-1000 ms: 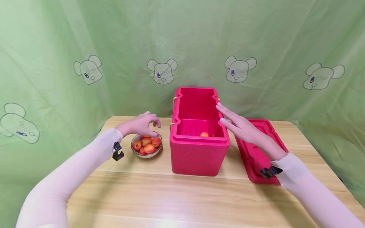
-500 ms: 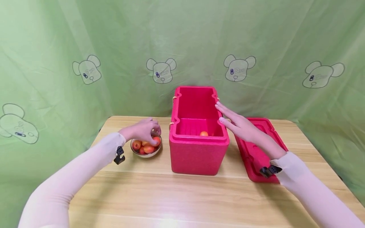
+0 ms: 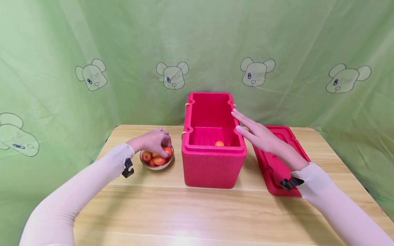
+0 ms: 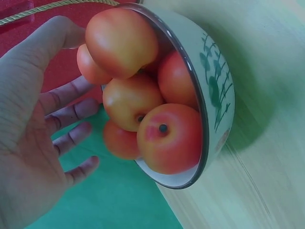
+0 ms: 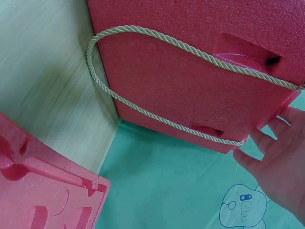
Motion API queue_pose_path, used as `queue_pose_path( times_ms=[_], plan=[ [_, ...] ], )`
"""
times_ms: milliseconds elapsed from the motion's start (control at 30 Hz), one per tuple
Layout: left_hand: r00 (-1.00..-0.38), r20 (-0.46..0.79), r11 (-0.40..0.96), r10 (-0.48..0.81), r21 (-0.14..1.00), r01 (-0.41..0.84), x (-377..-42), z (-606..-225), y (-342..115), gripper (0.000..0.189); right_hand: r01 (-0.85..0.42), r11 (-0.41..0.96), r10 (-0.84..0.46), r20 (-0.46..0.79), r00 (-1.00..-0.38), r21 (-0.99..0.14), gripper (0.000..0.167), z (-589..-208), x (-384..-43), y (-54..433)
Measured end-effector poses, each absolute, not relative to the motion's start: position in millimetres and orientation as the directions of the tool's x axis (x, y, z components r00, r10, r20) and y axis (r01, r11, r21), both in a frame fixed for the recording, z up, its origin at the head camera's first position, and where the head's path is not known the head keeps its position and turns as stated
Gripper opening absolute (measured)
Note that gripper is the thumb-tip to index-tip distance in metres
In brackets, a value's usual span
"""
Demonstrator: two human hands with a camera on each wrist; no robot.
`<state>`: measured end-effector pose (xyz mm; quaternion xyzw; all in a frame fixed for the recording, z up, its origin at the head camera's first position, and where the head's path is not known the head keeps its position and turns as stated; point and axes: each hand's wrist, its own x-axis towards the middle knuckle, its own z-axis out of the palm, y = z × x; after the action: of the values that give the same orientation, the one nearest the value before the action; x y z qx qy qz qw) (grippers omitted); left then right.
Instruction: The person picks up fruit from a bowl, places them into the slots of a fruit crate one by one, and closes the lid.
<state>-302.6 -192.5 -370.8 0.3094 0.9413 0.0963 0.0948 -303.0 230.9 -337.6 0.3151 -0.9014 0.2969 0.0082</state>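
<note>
At the left of the table, a white bowl (image 3: 157, 167) with a dark rim holds several small red-and-yellow apples (image 4: 169, 138). My left hand (image 3: 152, 141) reaches over the bowl from the left. Its thumb and index finger are bent round an apple (image 4: 90, 66) at the bowl's far side, partly hidden behind another. A red foam box (image 3: 212, 169) stands lidless at the centre, with an orange-red fruit (image 3: 219, 143) on its floor. My right hand (image 3: 258, 136) rests with straight fingers on the box's right rim, fingertips at the edge.
Right of the box lies its red lid (image 3: 281, 164), partly under my right forearm. A twisted cord (image 5: 157, 36) loops along the box's side. Behind the wooden table (image 3: 184, 212) hangs a green curtain (image 3: 212, 41) with bear-head drawings.
My left hand has lowered into the bowl, and its fingers have closed in round an apple. The right hand stays on the box rim. The head view has shifted slightly.
</note>
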Motion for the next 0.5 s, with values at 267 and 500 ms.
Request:
queue_pose_path(
  times_ms=[267,500],
  plan=[
    [-0.796,-0.133,0.800,0.590,0.230,0.555,-300.7,-368.4,-192.1,0.026,-0.568,0.624,-0.561,0.199,-0.804,-0.537,0.065,-335.3,-303.8,229.5],
    [-0.808,-0.129,0.809,0.575,0.234,0.538,-299.6,-373.7,-191.4,0.027,-0.567,0.626,-0.558,0.200,-0.806,-0.536,0.065,-337.0,-302.2,229.2]
  ],
)
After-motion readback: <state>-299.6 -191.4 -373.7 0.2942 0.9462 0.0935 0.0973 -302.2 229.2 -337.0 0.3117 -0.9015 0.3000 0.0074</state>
